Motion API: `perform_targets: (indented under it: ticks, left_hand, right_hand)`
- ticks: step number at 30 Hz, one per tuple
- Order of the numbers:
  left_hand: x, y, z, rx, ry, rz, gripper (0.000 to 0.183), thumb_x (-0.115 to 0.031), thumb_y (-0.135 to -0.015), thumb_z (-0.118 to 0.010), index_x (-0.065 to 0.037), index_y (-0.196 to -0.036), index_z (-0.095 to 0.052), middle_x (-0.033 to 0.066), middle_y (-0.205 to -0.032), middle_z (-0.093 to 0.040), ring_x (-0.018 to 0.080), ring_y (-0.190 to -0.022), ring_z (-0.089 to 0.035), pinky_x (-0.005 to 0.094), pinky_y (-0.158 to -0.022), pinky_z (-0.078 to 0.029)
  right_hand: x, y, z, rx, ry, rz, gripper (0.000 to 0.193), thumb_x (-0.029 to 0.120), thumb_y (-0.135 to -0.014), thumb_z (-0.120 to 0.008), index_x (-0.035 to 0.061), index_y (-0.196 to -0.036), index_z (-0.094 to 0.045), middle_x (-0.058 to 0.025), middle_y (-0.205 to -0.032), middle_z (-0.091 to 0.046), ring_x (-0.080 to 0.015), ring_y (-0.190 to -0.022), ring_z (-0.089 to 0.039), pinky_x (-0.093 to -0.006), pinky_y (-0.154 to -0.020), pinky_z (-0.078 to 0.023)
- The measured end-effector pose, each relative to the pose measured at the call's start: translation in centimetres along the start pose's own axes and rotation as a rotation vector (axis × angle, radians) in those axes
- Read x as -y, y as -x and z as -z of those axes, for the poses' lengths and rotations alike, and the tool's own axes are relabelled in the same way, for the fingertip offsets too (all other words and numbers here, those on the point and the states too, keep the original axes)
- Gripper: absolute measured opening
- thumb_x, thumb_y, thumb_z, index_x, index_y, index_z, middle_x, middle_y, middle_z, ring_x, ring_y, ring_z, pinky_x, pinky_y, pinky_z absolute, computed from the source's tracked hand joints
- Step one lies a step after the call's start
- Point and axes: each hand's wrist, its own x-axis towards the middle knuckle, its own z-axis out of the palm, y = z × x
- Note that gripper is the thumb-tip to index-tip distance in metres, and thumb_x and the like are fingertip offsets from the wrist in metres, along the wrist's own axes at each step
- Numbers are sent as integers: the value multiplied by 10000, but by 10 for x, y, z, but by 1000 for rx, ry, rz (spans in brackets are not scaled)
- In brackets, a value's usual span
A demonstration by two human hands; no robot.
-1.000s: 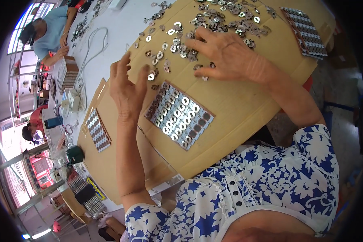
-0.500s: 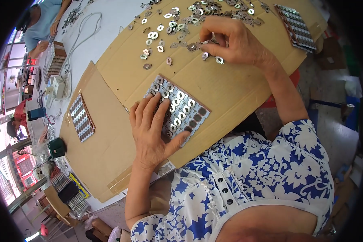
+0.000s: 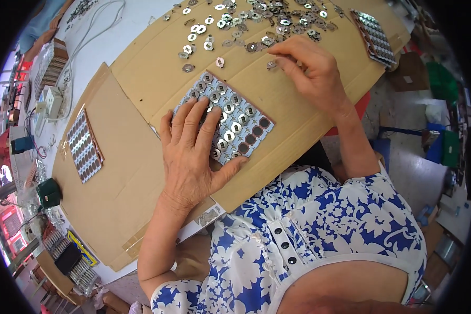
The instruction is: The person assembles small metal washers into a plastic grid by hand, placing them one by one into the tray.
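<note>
A flat circuit-board panel (image 3: 253,111) lies tilted on the cardboard in front of me, with rows of round silver metal clips on it. Along its right edge runs a row of bare dark circles (image 3: 250,139). My left hand (image 3: 191,152) rests flat on the panel's left part, fingers spread over the clips and thumb at the lower edge. Beyond the panel, my right hand (image 3: 314,73) hovers low over the cardboard, index finger and thumb apart. One loose metal clip (image 3: 271,65) is by the thumb tip; whether they touch is unclear.
Loose metal clips (image 3: 282,22) are heaped at the far side of the cardboard sheet (image 3: 157,94). Stacked panels (image 3: 372,39) stand at the far right, and another panel (image 3: 85,146) lies left. A power strip (image 3: 51,102) and a person's arm are at the far left.
The whole view has shifted, the panel sitting slightly higher in it. My right hand has drawn back toward me from the clip heap, its index finger straighter. My left hand stays on the panel.
</note>
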Motion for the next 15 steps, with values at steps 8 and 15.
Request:
perform_targets:
  ticks: [8,15]
  left_hand:
    - [1,2,-9,-42,18,4,916,-661,-869,-866,-33,-1513,-694,224,-1599,-632,439,-1526,-546,649,-1309,-294]
    - [3,8,-8,-58,44,9,928,-645,-836,-885,-46,-1519,-695,214,-1611,-631,443,-1552,-530,672,-1315,-274]
  right_hand:
    - [2,12,-3,38,91,158,184,-26,-901,-826,53,-1066,-809,-82,-1103,-773,-281,-1045,-751,-405,-871,-596]
    - [14,27,-13,-18,-23,40,161,-36,-927,-808,44,-1066,-805,-121,-994,-777,-305,-920,-768,-396,-786,-599]
